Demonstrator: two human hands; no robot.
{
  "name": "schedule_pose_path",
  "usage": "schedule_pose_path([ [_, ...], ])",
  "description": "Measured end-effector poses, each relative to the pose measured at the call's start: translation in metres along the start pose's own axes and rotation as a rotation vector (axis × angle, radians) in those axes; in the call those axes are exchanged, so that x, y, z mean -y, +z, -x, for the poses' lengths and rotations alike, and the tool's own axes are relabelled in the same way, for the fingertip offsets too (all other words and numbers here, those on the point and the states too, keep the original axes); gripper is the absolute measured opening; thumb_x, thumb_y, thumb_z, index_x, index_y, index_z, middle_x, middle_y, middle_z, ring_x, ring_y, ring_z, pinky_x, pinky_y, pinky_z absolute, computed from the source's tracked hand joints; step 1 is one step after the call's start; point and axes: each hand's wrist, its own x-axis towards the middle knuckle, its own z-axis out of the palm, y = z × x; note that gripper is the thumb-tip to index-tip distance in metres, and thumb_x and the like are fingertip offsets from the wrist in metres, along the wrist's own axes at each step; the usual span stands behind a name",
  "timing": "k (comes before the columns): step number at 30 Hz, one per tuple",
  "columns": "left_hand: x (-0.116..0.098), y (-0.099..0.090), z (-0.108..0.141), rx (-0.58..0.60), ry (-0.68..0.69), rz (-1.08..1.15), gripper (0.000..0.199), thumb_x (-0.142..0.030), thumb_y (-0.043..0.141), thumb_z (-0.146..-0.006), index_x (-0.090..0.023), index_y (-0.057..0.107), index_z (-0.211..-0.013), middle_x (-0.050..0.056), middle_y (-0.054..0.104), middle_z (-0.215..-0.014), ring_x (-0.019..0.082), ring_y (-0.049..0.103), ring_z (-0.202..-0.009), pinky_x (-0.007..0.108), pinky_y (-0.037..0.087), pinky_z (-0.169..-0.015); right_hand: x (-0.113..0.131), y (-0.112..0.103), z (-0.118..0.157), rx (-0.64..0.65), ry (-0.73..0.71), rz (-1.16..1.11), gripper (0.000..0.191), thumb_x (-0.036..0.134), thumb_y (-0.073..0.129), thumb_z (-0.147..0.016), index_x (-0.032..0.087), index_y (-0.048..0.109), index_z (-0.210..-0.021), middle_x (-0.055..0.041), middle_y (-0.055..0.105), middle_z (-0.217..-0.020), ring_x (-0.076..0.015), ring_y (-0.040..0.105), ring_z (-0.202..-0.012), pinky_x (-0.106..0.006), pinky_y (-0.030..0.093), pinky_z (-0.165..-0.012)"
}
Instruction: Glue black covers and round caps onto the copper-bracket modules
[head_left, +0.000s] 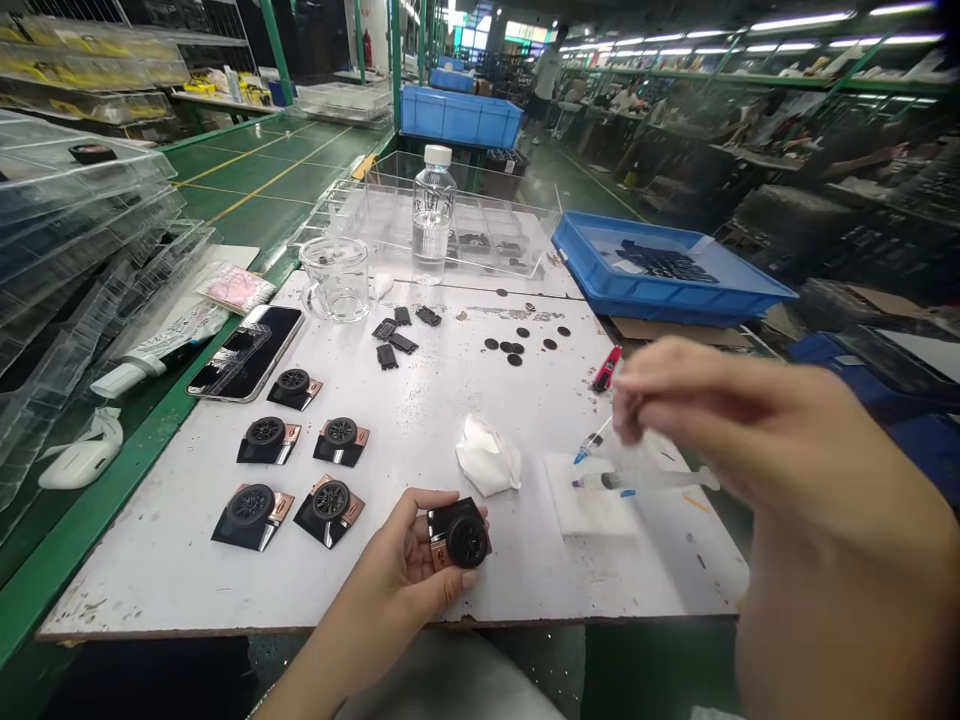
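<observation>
Left hand [405, 570] is cradling the part [447, 518] over the counter [420, 420], fingers curling round, leaving its wheel [466, 542] exposed; right hand [757, 430] is hovering near the syringe [600, 481], fingers bunching, blur hiding whether they're holding anything.

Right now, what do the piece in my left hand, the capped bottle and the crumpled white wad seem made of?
The piece in your left hand: probably plastic, glossy black with a coppery area whose shine could be plating or paint. The bottle: clear, ribbed, likely plastic, though possibly glass. The wad: matte with soft creases, so likely tissue or cloth.
</observation>
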Motion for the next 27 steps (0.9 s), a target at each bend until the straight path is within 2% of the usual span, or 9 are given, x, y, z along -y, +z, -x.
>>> schedule_pose_path([
  [1, -0.001, 0.0, 0.0, -0.003, 0.001, 0.006, 0.042, -0.02, 0.072, -0.083, -0.023, 0.048, -0.117, 0.01, 0.063, -0.123, 0.021, 0.061, -0.109, 0.035, 0.044, -0.092, 0.003, 0.011, 0.011, 0.004, -0.039, -0.059, 0.014, 0.03, 0.075, -0.083, 0.032, 0.076, -0.096, -0.0025, 0.067, -0.082, -0.0168, 0.064, -0.073, -0.025, 0.055, -0.059],
  [4, -0.001, 0.0, 0.0, -0.007, 0.014, 0.025, 0.043, -0.018, 0.072, -0.082, -0.023, 0.049, -0.117, 0.008, 0.064, -0.116, 0.019, 0.062, -0.102, 0.033, 0.046, -0.088, -0.008, 0.05, 0.031, 0.089, 0.053, -0.236, 0.015, 0.024, 0.078, -0.08, 0.029, 0.074, -0.093, -0.0014, 0.068, -0.082, -0.0165, 0.065, -0.075, -0.025, 0.056, -0.065],
  [6, 0.0, 0.0, -0.001, -0.012, 0.017, 0.031, 0.043, -0.017, 0.073, -0.081, -0.023, 0.049, -0.116, 0.005, 0.065, -0.108, 0.016, 0.062, -0.094, 0.029, 0.047, -0.08, -0.023, 0.072, 0.036, 0.167, 0.104, -0.257, 0.009, 0.022, 0.074, -0.084, 0.026, 0.075, -0.092, -0.002, 0.068, -0.085, -0.0164, 0.065, -0.079, -0.027, 0.055, -0.071],
  [9, 0.001, 0.0, -0.001, -0.013, 0.006, 0.033, 0.043, -0.016, 0.074, -0.08, -0.023, 0.05, -0.116, 0.001, 0.063, -0.098, 0.012, 0.06, -0.085, 0.024, 0.045, -0.071, -0.042, 0.093, 0.037, 0.222, 0.149, -0.269, 0.009, 0.022, 0.072, -0.086, 0.027, 0.076, -0.092, -0.0014, 0.067, -0.084, -0.0149, 0.063, -0.078, -0.025, 0.052, -0.071],
  [12, -0.001, 0.0, -0.001, -0.004, 0.01, 0.044, 0.043, -0.016, 0.073, -0.081, -0.023, 0.049, -0.116, 0.001, 0.061, -0.098, 0.01, 0.06, -0.083, 0.021, 0.044, -0.067, -0.048, 0.099, 0.038, 0.261, 0.192, -0.287, 0.012, 0.022, 0.07, -0.087, 0.03, 0.077, -0.093, 0.0002, 0.064, -0.085, -0.0135, 0.063, -0.077, -0.024, 0.051, -0.068],
  [15, -0.003, 0.001, -0.001, -0.002, 0.014, 0.048, 0.041, -0.015, 0.072, -0.082, -0.022, 0.049, -0.115, 0.0, 0.061, -0.097, 0.01, 0.06, -0.085, 0.022, 0.046, -0.071, -0.044, 0.1, 0.039, 0.29, 0.179, -0.247, 0.014, 0.023, 0.066, -0.09, 0.032, 0.076, -0.094, 0.0004, 0.062, -0.088, -0.0141, 0.062, -0.08, -0.025, 0.05, -0.069],
  [21, 0.0, 0.0, -0.002, -0.013, 0.012, 0.062, 0.043, -0.015, 0.073, -0.081, -0.023, 0.05, -0.117, 0.001, 0.063, -0.096, 0.012, 0.062, -0.086, 0.023, 0.046, -0.072, -0.041, 0.102, 0.041, 0.184, 0.09, -0.082, 0.012, 0.018, 0.069, -0.087, 0.029, 0.073, -0.091, 0.0007, 0.056, -0.091, -0.012, 0.057, -0.075, -0.024, 0.047, -0.065],
  [27, 0.0, -0.002, -0.002, 0.016, 0.011, 0.089, 0.045, -0.016, 0.074, -0.08, -0.023, 0.05, -0.117, 0.003, 0.065, -0.101, 0.015, 0.063, -0.091, 0.027, 0.047, -0.076, -0.051, 0.101, 0.054, 0.146, 0.055, -0.136, 0.017, 0.027, 0.074, -0.085, 0.032, 0.071, -0.101, -0.0009, 0.057, -0.1, -0.014, 0.056, -0.082, -0.026, 0.049, -0.072],
])
